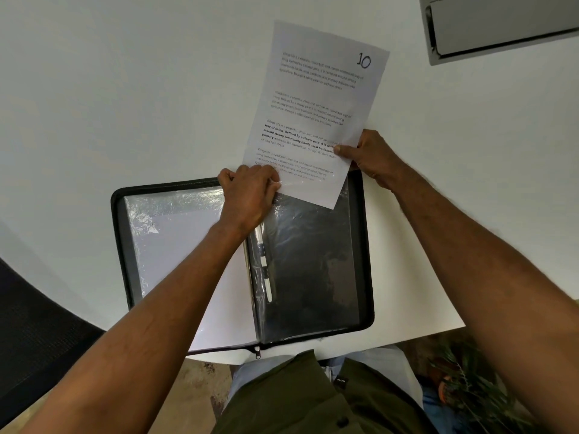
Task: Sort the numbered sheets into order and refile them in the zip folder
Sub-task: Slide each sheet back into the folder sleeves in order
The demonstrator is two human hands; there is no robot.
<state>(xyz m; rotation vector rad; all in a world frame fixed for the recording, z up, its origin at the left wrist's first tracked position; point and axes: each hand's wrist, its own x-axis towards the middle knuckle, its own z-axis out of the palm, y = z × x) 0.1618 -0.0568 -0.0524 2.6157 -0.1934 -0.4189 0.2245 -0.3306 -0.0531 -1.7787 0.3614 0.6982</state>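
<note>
Where the room shows: a smooth white table (125, 89) fills the view, grey recessed panel (501, 23) far right.
Zip folder (365, 245): black, round-cornered, open flat at the near edge, crinkled clear sleeves inside.
Sheet 10 (316, 98): white printed paper, tilted, its near corner over the folder's right half.
Left hand (250, 195): curled, pinching the top of a clear sleeve.
Right hand (369, 155): gripping the sheet's right edge.

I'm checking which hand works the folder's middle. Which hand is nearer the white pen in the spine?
Left. The left hand sits just above the pen; the right hand holds the sheet's right edge, farther off.
</note>
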